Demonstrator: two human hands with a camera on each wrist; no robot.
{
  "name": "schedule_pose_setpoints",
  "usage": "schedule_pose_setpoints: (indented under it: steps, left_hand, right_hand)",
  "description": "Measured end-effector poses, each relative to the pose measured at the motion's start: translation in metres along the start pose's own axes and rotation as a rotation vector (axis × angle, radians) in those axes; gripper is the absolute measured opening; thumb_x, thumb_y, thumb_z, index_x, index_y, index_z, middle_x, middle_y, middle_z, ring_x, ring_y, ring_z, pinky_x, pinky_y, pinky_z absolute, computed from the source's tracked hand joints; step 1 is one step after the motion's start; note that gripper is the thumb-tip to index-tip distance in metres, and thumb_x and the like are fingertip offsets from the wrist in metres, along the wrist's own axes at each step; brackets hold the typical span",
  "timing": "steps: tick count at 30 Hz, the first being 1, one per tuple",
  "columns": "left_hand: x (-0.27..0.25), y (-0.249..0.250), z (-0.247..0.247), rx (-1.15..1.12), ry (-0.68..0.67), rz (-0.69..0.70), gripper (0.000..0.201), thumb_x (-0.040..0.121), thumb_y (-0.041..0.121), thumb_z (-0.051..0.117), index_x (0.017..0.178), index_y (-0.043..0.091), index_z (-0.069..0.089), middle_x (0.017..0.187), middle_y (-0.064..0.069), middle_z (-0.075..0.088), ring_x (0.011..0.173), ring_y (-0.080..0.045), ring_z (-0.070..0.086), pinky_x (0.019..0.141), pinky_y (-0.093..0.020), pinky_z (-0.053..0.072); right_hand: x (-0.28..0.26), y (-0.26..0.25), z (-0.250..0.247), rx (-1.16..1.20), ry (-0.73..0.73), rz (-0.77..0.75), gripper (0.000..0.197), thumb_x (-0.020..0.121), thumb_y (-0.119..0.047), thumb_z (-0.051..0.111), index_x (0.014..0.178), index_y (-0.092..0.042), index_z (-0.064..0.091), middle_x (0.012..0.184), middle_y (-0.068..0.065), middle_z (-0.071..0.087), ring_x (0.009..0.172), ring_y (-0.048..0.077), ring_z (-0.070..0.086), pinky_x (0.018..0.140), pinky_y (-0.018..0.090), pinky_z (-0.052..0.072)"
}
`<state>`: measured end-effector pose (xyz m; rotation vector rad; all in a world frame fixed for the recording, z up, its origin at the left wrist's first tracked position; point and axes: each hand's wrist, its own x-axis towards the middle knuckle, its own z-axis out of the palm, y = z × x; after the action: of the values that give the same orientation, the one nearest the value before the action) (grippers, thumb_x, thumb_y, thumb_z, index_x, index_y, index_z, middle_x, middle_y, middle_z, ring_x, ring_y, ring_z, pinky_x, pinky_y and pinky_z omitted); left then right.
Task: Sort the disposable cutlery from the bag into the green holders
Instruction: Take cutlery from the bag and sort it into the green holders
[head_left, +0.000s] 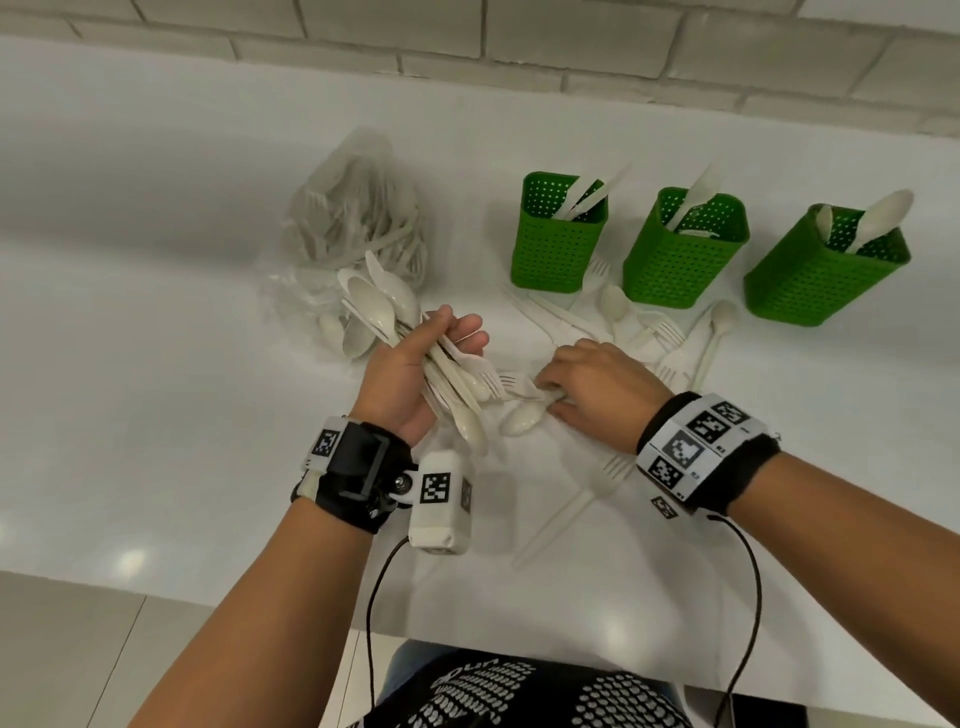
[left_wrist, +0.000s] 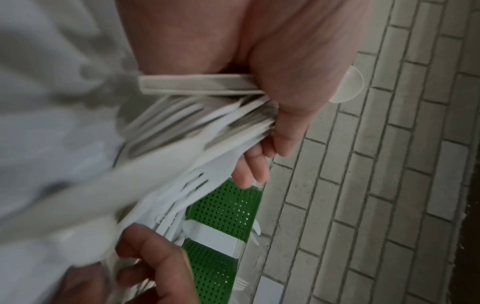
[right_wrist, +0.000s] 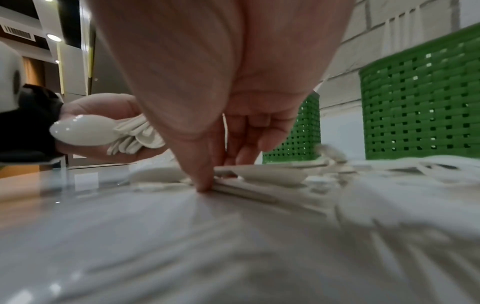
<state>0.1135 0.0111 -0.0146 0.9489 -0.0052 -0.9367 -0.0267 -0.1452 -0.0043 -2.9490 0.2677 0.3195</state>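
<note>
**Cutlery half sorted, both hands busy**

White countertop runs under a pale brick wall in the head view. A clear plastic bag of cutlery lies at the back left, spoons spilling from its mouth. Three green holders stand in a row to its right: the left holder has knives in it, the middle holder a knife-like piece, the right holder spoons. Loose cutlery lies scattered on the counter in front of the holders, and a fork lies alone nearer the person. The left hand is raised over the counter, fingers curled round a mixed bundle of spoons and forks. The right hand is palm down on the counter, its fingertips pinching the handle of a spoon that lies flat.

Brick wall fills the right of the left wrist view. The left hand is wrapped tightly round the bundle, with green holder mesh showing beyond.

Glossy counter fills the bottom of the right wrist view. The right hand's thumb and fingers press together on flat cutlery lying on the surface; the left hand with its bundle is behind, holders to the right.
</note>
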Motion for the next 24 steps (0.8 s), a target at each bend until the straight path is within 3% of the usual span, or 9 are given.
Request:
schedule_pose_setpoints:
  steps: [2,4,9,11,13,16,20,22,24]
  left_hand:
    - [0.004,0.001,-0.003,-0.018,0.003,-0.019,0.006,0.093,0.017,0.059,0.09,0.012,0.059,0.091,-0.007,0.073,0.086,-0.02,0.071,0.082,-0.034,0.056]
    - [0.005,0.001,-0.004,-0.048,-0.032,-0.03,0.008,0.092,0.017,0.061,0.086,0.012,0.059,0.082,-0.004,0.069,0.077,-0.018,0.067,0.081,-0.031,0.053]
    - [0.007,-0.003,-0.004,-0.016,-0.038,-0.019,0.013,0.092,0.017,0.062,0.08,0.013,0.059,0.066,0.0,0.059,0.061,-0.015,0.06,0.079,-0.032,0.052]
    - [0.008,-0.005,-0.001,0.006,-0.009,-0.004,0.013,0.092,0.016,0.061,0.08,0.012,0.057,0.06,0.001,0.055,0.054,-0.012,0.056,0.079,-0.032,0.053]
    - [0.008,-0.006,0.003,0.062,0.03,0.034,0.016,0.091,0.015,0.063,0.077,0.013,0.056,0.053,0.002,0.048,0.049,-0.01,0.05,0.074,-0.031,0.055]
    - [0.007,-0.008,0.009,0.144,0.03,0.098,0.015,0.081,0.015,0.074,0.076,0.014,0.059,0.052,0.001,0.045,0.047,-0.01,0.046,0.071,-0.032,0.054]
    - [0.009,-0.01,0.024,0.362,-0.185,0.15,0.04,0.068,0.013,0.083,0.104,0.015,0.067,0.067,0.0,0.06,0.067,-0.016,0.063,0.077,-0.035,0.054]
    - [0.009,-0.011,0.041,0.538,-0.321,0.216,0.042,0.064,0.02,0.089,0.102,0.017,0.072,0.084,-0.004,0.072,0.085,-0.023,0.07,0.083,-0.039,0.056]
    - [0.012,-0.013,0.055,0.699,-0.288,0.328,0.039,0.065,0.022,0.089,0.098,0.009,0.073,0.094,-0.01,0.075,0.094,-0.024,0.071,0.085,-0.039,0.057]
  right_hand:
    - [-0.001,0.002,0.004,0.015,0.016,0.03,0.029,0.094,-0.024,0.052,0.119,-0.014,0.059,0.115,0.005,0.059,0.108,0.024,0.05,0.092,0.032,0.037]
    - [-0.004,0.002,0.005,-0.025,-0.004,0.047,0.028,0.092,-0.024,0.051,0.115,-0.01,0.059,0.109,0.007,0.059,0.104,0.026,0.052,0.091,0.036,0.042]
    - [-0.01,-0.001,0.006,-0.129,0.056,0.06,0.01,0.07,-0.01,0.066,0.069,-0.003,0.059,0.067,0.013,0.059,0.067,0.032,0.059,0.056,0.034,0.045]
    - [-0.01,0.002,0.005,-0.076,0.039,0.119,0.01,0.082,-0.013,0.059,0.077,-0.004,0.058,0.079,0.013,0.06,0.081,0.03,0.059,0.062,0.034,0.042]
    - [-0.014,0.009,0.003,0.039,0.027,0.189,0.023,0.093,-0.018,0.049,0.071,-0.01,0.045,0.082,0.008,0.055,0.087,0.027,0.056,0.064,0.031,0.034]
    - [-0.02,0.018,-0.014,0.312,0.071,0.26,0.04,0.095,-0.02,0.051,0.06,-0.017,0.033,0.062,-0.003,0.043,0.062,0.017,0.048,0.054,0.03,0.03]
    - [-0.021,0.01,-0.042,0.634,0.237,0.187,0.037,0.093,-0.016,0.059,0.06,-0.022,0.043,0.056,-0.009,0.043,0.049,0.002,0.043,0.05,0.016,0.032]
    - [-0.015,-0.002,-0.045,0.649,0.252,0.14,0.031,0.092,-0.012,0.059,0.065,-0.024,0.049,0.061,-0.009,0.05,0.056,0.002,0.047,0.053,0.016,0.032]
    - [-0.01,-0.007,-0.044,0.56,0.279,0.159,0.03,0.088,-0.009,0.059,0.065,-0.022,0.046,0.066,-0.007,0.049,0.065,0.011,0.048,0.055,0.018,0.031]
